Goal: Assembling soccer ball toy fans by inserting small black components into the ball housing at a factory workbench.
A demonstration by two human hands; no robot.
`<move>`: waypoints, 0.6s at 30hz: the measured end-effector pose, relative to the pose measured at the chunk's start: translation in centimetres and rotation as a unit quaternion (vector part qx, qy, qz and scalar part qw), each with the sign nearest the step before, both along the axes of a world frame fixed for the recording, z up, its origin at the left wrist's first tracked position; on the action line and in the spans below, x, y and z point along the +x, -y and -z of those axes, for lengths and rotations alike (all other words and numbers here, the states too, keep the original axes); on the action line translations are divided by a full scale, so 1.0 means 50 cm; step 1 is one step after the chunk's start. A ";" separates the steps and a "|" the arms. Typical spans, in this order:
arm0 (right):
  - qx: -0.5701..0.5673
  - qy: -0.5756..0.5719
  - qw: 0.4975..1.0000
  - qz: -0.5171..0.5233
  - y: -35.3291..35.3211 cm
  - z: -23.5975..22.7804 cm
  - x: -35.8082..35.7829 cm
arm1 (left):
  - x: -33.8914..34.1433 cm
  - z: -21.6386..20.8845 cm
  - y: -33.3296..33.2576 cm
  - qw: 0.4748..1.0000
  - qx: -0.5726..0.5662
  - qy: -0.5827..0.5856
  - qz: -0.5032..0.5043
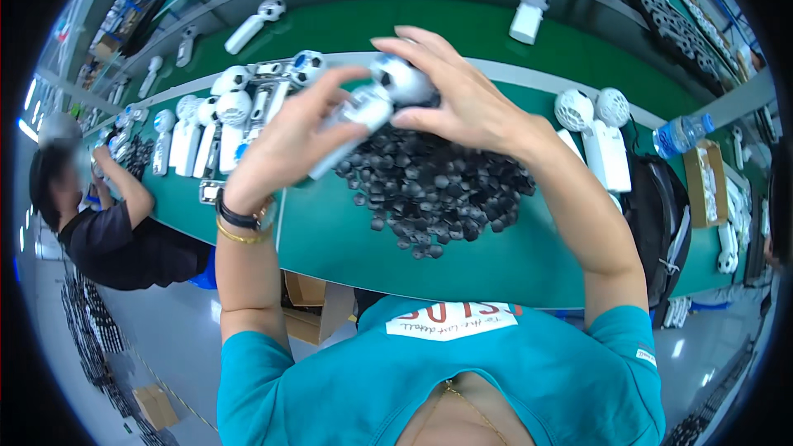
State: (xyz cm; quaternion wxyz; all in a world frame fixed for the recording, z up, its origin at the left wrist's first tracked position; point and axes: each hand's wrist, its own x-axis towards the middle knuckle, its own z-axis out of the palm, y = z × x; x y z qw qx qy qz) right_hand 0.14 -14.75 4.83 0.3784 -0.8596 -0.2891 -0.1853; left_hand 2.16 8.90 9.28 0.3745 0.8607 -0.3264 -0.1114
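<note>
My left hand (285, 139) is closed round the white handle of a handheld device with a football-patterned ball head (372, 106), perhaps a small fan. The device is tilted, its ball up and to the right, and slightly blurred. Curled about the ball is my right hand (467, 103), thumb below and fingers above. Beneath both hands, a heap of small black angular plastic pieces (442, 190) lies on the green table (347, 260). Whether a black piece is in the right hand's fingers is hidden.
Similar white ball-headed devices (234, 107) stand crowded at the left; others (607, 153) lie at the right. Beyond the pale ledge runs a green conveyor belt (396, 25). A black backpack (661, 215), water bottle (684, 134) and cardboard box (706, 186) sit right. A co-worker (116, 223) works left.
</note>
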 end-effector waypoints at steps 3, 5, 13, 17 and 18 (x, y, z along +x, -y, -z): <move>-0.003 -0.052 0.998 -0.030 0.005 -0.037 -0.061 | -0.042 -0.016 -0.005 0.998 -0.023 -0.008 0.058; -0.008 -0.079 0.996 -0.047 0.003 -0.038 -0.072 | -0.058 -0.015 -0.010 0.997 -0.029 -0.013 0.073; 0.073 -0.136 0.987 0.032 -0.021 -0.028 -0.077 | -0.029 0.014 -0.047 0.950 -0.254 -0.180 0.013; 0.315 -0.340 0.882 0.088 -0.038 -0.022 -0.103 | -0.065 0.062 -0.044 0.733 -0.613 -0.295 -0.029; 0.409 -0.350 0.840 0.063 -0.055 -0.010 -0.108 | -0.083 0.081 -0.025 0.728 -0.611 -0.311 -0.025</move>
